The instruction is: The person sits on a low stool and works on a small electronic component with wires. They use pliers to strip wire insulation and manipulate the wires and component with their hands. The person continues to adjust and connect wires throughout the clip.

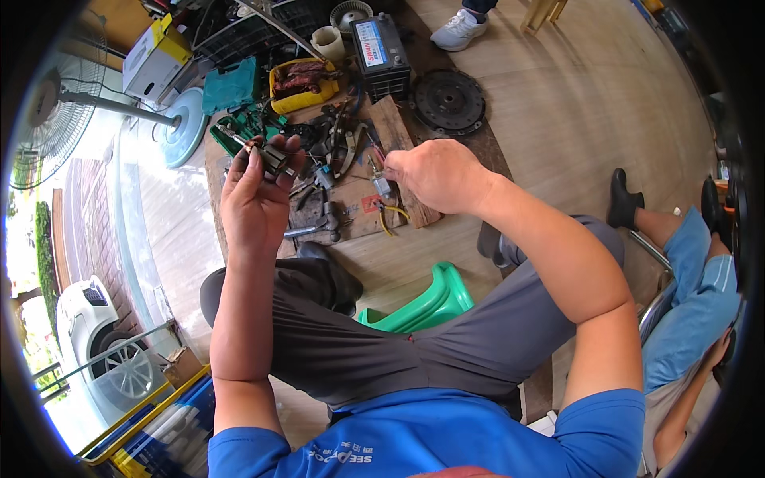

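My left hand point(255, 195) is raised over the worn wooden board point(418, 211), fingers wrapped round a dark metal part point(273, 159) with a slim shaft and a coppery band, like a motor armature. My right hand point(434, 175) is closed in a pinch at the board's right side; what its fingertips hold is mostly hidden, with thin pink strips and a silver part point(379, 185) just beside them. Below these lie yellow-handled pliers point(395, 209) and a hammer point(323, 223). Assorted dark parts point(327, 139) cover the middle of the board, beside a green tool case point(231, 139).
A black battery point(382, 76), yellow case point(287, 94), black disc point(448, 102) and standing fan point(56, 111) surround the board. A green plastic stool point(434, 303) is between my legs. Another person's shoe point(458, 32) shows above; a seated person point(685, 287) is at right.
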A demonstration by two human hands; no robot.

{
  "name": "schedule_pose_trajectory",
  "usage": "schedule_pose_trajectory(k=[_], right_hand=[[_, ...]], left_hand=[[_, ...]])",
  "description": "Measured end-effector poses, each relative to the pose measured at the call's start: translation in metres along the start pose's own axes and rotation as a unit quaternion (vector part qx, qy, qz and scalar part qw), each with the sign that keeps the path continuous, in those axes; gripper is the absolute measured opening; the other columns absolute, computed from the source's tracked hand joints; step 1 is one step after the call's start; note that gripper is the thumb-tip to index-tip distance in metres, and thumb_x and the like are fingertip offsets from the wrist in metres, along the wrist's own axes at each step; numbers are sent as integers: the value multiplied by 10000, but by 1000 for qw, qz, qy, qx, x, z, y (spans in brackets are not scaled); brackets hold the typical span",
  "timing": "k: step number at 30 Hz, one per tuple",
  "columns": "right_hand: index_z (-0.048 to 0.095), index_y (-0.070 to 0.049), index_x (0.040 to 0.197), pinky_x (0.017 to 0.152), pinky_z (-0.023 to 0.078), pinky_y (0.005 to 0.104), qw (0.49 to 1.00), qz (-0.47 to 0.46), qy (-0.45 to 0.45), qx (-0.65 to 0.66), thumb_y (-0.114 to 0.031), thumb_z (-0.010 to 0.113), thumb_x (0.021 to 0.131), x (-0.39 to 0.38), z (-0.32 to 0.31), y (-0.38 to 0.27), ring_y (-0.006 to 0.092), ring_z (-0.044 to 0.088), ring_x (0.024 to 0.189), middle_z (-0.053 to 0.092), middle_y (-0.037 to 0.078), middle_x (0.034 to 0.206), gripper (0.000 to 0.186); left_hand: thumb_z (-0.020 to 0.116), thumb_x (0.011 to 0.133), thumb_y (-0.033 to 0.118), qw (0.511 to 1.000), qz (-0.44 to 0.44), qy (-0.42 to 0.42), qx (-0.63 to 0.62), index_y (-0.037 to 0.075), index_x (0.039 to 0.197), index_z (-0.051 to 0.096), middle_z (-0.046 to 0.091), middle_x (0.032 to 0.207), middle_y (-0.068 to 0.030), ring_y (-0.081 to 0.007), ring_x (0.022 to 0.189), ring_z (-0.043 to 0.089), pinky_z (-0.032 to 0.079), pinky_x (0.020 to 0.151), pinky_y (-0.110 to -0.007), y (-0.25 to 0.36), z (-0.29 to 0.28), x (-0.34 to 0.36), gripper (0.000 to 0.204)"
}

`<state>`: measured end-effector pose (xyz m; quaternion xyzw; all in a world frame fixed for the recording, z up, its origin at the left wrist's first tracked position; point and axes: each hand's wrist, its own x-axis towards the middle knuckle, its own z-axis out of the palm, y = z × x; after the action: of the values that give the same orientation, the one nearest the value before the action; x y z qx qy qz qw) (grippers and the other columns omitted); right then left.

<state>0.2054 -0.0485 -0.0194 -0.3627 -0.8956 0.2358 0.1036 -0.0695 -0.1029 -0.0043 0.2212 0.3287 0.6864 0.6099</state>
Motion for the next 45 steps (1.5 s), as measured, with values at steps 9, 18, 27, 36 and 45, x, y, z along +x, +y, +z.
schedule_pose_trajectory(k=[9, 18, 27, 36, 45], right_hand=[[577, 12, 1249, 868, 534, 431, 986, 23, -109, 125, -286, 726, 878, 0, 4, -11, 351, 681, 996, 701, 208, 1013, 499], [671, -33, 1137, 796, 530, 388, 912, 46, -219, 345, -224, 593, 993, 2, 14, -34, 261, 681, 873, 694, 153, 926, 251], [694, -34, 992, 778, 541, 456, 982, 37, -58, 178, -204, 548, 971, 4, -1, -10, 375, 687, 860, 699, 208, 863, 225], [687, -37, 1038, 716, 549, 433, 995, -92, -31, 24, -203, 602, 947, -5, 0, -10, 349, 685, 834, 704, 181, 895, 208], [652, -58, 1185, 748, 553, 441, 998, 23, -55, -36, -242, 613, 950, 4, 12, 12, 341, 694, 883, 706, 199, 899, 302]], left_hand=[[556, 995, 65, 981, -34, -127, 144, 45, 1289, 515, 633, 1249, -217, -329, 1203, 609, 462, 1074, -456, -28, 12, -22, 298], [593, 976, 29, 939, -76, -226, 246, 0, 1323, 474, 585, 1348, -192, -287, 1291, 547, 396, 1121, -431, -37, 22, -38, 368], [624, 920, -74, 888, -117, -229, 381, -8, 1331, 483, 635, 1246, -97, -159, 1145, 607, 480, 999, -298, -25, 19, -31, 439], [611, 960, 8, 937, -17, -48, 344, 8, 1169, 537, 673, 1128, -134, -240, 1051, 679, 562, 933, -386, -28, -1, -14, 222], [521, 1016, 50, 994, -65, -47, 80, 12, 1230, 516, 651, 1191, -202, -342, 1087, 668, 552, 965, -436, 2, 5, -4, 218]])
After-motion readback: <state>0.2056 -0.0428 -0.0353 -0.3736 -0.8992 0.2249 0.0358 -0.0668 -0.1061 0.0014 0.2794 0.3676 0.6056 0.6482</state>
